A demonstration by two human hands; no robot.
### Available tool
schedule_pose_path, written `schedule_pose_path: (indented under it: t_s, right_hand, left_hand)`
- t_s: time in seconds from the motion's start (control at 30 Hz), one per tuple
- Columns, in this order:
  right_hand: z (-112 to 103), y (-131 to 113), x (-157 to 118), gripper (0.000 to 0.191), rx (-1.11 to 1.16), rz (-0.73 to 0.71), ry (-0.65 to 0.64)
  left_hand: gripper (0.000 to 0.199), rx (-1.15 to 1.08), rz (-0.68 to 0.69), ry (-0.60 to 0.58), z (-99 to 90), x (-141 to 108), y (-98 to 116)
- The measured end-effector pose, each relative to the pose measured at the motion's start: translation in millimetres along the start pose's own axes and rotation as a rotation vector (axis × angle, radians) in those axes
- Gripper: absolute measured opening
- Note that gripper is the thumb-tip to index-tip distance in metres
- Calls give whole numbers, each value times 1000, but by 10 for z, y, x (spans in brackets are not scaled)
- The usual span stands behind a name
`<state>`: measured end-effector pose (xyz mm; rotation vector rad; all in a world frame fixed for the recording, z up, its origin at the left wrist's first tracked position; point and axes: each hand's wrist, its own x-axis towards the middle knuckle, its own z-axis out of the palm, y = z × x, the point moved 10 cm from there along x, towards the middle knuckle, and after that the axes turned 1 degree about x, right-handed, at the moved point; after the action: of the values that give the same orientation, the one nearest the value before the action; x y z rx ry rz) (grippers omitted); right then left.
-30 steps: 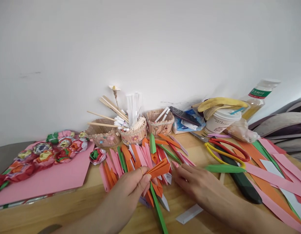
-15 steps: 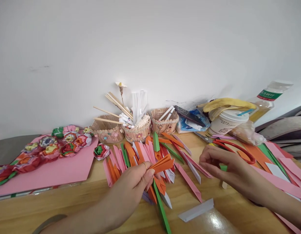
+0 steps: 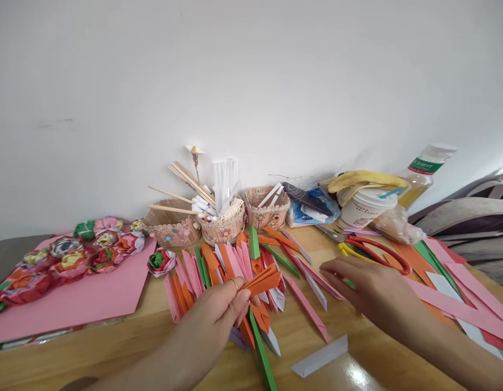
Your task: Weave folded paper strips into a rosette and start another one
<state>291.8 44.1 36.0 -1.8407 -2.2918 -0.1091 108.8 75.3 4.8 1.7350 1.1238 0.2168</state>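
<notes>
My left hand (image 3: 225, 304) pinches a folded orange paper strip (image 3: 263, 279) between thumb and fingers, its layered end pointing right above a pile. Beneath it lie many folded strips in pink, orange, green and white; a long green strip (image 3: 262, 350) sticks out towards me. My right hand (image 3: 368, 285) is low over the table, right of the pile, with bent fingers apart from the thumb. A small green piece (image 3: 349, 283) shows in that gap, mostly hidden by the hand. A folded white strip (image 3: 320, 355) lies in front, between my hands.
Scissors (image 3: 377, 252) with red and yellow handles lie just beyond my right hand. Flat paper strips (image 3: 459, 304) spread at right. Along the wall stand decorated baskets (image 3: 174, 225), a lidded cup (image 3: 368, 209) and a bottle (image 3: 425, 174). Paper flowers (image 3: 72, 260) rest on pink paper at left.
The view has turned slightly right. My right hand has come down over the green piece, hiding the pale end that showed below it. My left hand keeps the orange strip.
</notes>
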Motion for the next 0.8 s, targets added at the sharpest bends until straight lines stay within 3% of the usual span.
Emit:
schedule_pose_path:
  t_s: [0.17, 0.37, 0.57, 0.67, 0.8]
  right_hand:
    - [-228, 351, 16, 33, -334, 107, 214]
    - [-266, 487, 170, 39, -426, 66, 236]
    - [-791, 723, 514, 34, -421, 227, 408]
    - [-847, 794, 861, 34, -423, 205, 349]
    - [-605, 769, 1301, 36, -455, 66, 193]
  left_hand:
    - [37, -7, 13, 1, 15, 21, -38]
    - [40, -67, 28, 22, 33, 42, -105]
    - [40, -129, 66, 53, 19, 45, -86]
    - [39, -144, 74, 63, 14, 47, -69]
    - [38, -156, 87, 49, 39, 65, -74]
